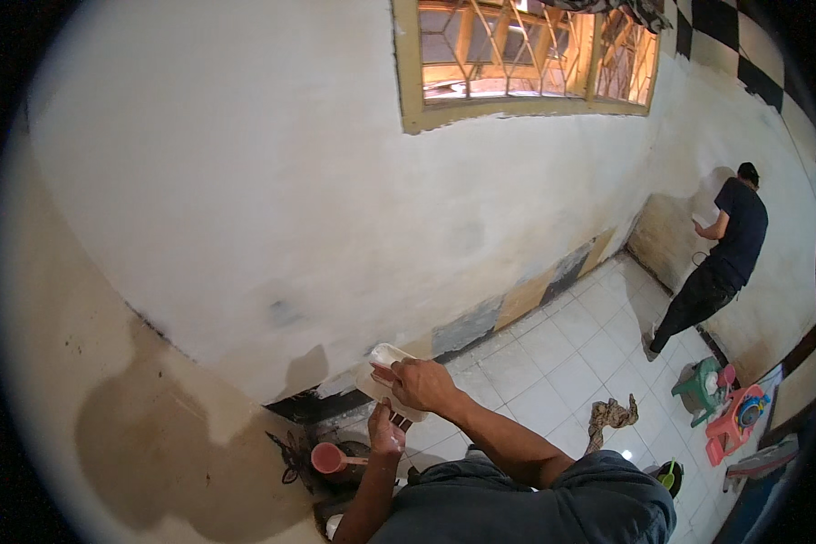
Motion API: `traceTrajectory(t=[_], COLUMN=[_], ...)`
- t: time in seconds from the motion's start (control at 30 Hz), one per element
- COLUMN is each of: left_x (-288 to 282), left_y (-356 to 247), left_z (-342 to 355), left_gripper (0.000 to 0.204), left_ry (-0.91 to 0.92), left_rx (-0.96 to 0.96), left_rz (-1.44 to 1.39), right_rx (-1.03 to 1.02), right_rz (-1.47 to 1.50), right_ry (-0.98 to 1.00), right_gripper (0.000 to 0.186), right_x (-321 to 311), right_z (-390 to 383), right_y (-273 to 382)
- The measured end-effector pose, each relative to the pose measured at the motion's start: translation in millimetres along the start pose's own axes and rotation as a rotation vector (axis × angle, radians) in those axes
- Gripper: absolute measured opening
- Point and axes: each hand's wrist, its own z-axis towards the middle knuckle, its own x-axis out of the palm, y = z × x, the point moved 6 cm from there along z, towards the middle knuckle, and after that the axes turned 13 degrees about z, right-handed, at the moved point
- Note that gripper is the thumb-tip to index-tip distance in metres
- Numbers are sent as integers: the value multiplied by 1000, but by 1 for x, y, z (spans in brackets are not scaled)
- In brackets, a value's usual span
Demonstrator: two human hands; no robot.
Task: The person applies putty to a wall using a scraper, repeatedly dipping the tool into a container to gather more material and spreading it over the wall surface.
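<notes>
My right hand [426,385] is closed at the edge of a white flat spreader [390,352], in front of my body and close to the wall. Just below it, my left hand [387,433], smudged with white, grips a pale flat board [369,382] from underneath. Spreader and board overlap, so where one ends and the other begins is hard to make out. Dark stripes show beside the left fingers. Beyond both hands rises the whitish, patchily coated wall [245,199].
A pink dipper [328,458] stands by my left forearm. A co-worker [739,236] bends at the right wall. Green [698,392] and pink stools [736,422] holding items stand on the tiled floor [553,381], near a crumpled brown cloth [612,414]. Above is a barred window [412,82].
</notes>
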Motion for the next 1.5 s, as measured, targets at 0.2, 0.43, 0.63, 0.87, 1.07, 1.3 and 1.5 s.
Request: traceTrajectory(t=[0.2, 0.43, 0.63, 0.87, 1.07, 1.3, 1.5], left_x=[64, 133, 187, 234, 266, 276, 268], left_y=[20, 39, 58, 82, 94, 93, 76], left_z=[31, 72, 96, 113, 121, 115, 106], left_gripper=[47, 43, 46, 51, 51, 49, 47], left_ry=[34, 148, 186, 235, 302, 193, 212], left_rx=[-6, 21, -26, -37, -73, -185, -175], left_rz=[-46, -42, -38, 9, -8, 4, 32], right_rx=[52, 91, 120, 177, 245, 379, 421], right_rz=[16, 13, 9, -9, 3, 25, 60], right_ry=[-31, -105, -138, -153, -186, -239, -299], right_gripper=[25, 24, 25, 24, 25, 30, 26], right_x=[-53, -109, -152, -193, -226, -248, -239], right_z=[2, 4, 3, -5, -9, -18, -19], right_y=[-47, -107, -152, -189, -219, -237, -224])
